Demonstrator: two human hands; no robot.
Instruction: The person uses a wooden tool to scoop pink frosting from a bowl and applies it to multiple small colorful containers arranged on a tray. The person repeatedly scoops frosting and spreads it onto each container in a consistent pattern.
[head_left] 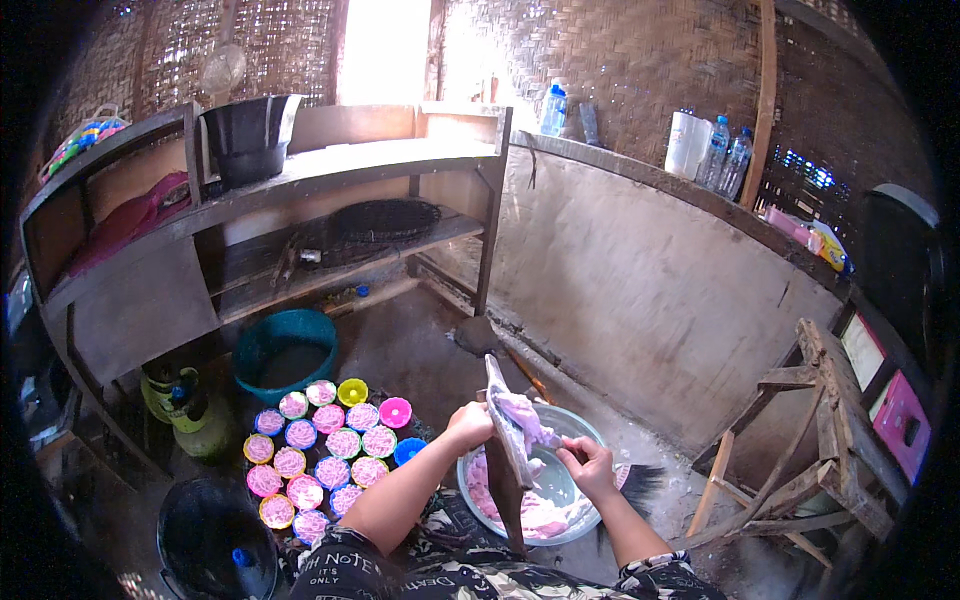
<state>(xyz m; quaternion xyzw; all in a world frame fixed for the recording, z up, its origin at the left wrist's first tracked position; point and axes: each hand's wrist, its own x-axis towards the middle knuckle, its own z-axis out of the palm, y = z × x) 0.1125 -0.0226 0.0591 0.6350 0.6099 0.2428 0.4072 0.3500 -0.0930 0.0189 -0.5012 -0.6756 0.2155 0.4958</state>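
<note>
My left hand (470, 426) grips the edge of a long wooden board (507, 440), tilted steeply over a pale translucent basin (590, 428). Soft pink dough (518, 408) clings to the board's right face. My right hand (587, 466) is closed at the dough's lower right, pinching something mostly hidden by fingers and dough. More pink dough (540, 517) lies inside the basin. Left of my left forearm stand several colourful fluted cups, many topped with pink-and-white shreds (303, 491). A yellow cup (352, 391), a pink cup (395, 412) and a blue cup (408, 452) show no such topping.
A teal tub (285, 350) stands behind the cups, a black bucket (215, 540) at lower left, near a green gas cylinder (200, 425). Wooden shelving (350, 185) lines the back. A wooden frame (800, 450) stands at right; bottles (716, 150) sit on the wall ledge.
</note>
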